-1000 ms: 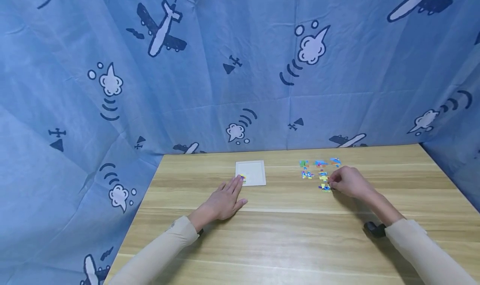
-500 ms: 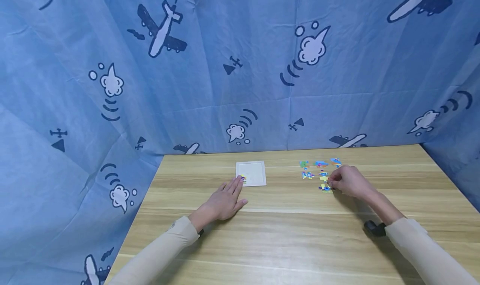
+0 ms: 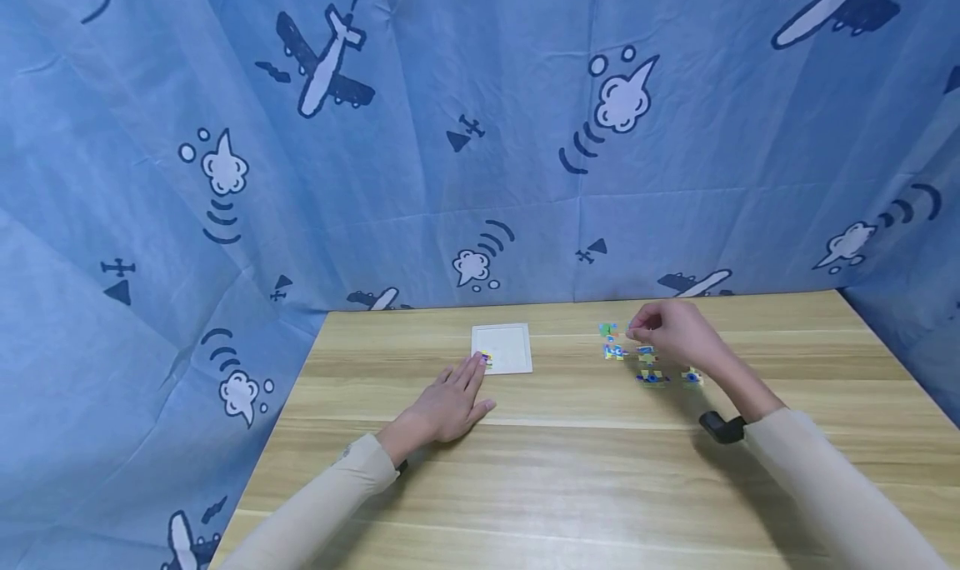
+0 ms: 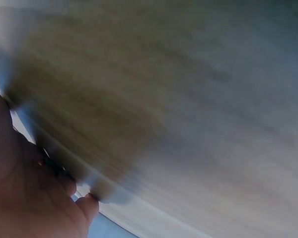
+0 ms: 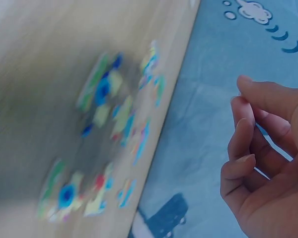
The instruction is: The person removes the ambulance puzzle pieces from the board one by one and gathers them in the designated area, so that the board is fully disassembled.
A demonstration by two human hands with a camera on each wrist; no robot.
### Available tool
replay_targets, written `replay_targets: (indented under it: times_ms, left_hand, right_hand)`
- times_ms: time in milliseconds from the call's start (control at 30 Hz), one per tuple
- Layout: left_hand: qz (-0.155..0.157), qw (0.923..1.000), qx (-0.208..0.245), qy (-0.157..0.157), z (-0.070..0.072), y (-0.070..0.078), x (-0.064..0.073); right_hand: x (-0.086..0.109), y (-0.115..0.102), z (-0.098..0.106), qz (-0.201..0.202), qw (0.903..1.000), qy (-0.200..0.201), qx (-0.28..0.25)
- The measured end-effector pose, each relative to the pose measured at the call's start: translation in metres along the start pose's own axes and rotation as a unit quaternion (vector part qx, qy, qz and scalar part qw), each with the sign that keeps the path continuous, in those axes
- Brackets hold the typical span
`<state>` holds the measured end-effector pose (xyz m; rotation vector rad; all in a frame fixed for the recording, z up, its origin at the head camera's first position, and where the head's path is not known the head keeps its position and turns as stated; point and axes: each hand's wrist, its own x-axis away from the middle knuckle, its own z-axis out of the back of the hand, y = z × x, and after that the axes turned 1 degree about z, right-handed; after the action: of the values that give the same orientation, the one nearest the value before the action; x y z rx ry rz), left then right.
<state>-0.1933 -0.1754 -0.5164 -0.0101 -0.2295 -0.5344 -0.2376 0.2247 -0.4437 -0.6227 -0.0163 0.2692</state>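
My left hand [image 3: 442, 403] lies flat on the table with straight fingers. Its fingertips rest on the lower left corner of a white square puzzle frame [image 3: 510, 345], beside a small yellow-and-purple puzzle piece [image 3: 487, 359] inside it. My right hand [image 3: 682, 332] hovers over the loose pieces with loosely curled fingers. Thumb and index tip nearly meet, and nothing shows between them in the right wrist view. Around it lie a green piece [image 3: 608, 330], a blue-and-white piece [image 3: 615, 352], a yellow-and-blue piece [image 3: 651, 378] and several others. That hand hides some pieces in the head view.
The wooden table [image 3: 510, 487] ends at a blue curtain [image 3: 405, 162] printed with airplanes and clouds. A black wrist camera [image 3: 722, 427] sits on the right wrist. The left wrist view is mostly blurred tabletop.
My right hand has moved up and left from beside the nearest pieces to above the back ones, uncovering a piece at the lower right. My left hand has not moved.
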Motion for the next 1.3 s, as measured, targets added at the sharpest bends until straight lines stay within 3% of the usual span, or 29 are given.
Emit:
replay_targets:
  times_ms: [400, 633, 900, 1300]
  left_hand:
    - [-0.006, 0.9993, 0.034, 0.011, 0.002, -0.004, 0.002]
    - [-0.020, 0.9993, 0.025, 0.020, 0.003, -0.013, 0.013]
    - [-0.016, 0.9998, 0.011, 0.011, 0.000, -0.016, 0.013]
    - [-0.018, 0.9997, -0.006, 0.017, -0.004, -0.019, 0.011]
  right_hand:
    - [-0.034, -0.052, -0.018, 0.037, 0.9985, 0.010, -0.040]
    - [-0.060, -0.080, -0.047, 0.067, 0.9957, -0.019, -0.061]
    - [-0.083, -0.104, -0.089, 0.092, 0.9926, -0.061, -0.050]
    - [-0.097, -0.124, -0.148, 0.121, 0.9858, -0.116, 0.003]
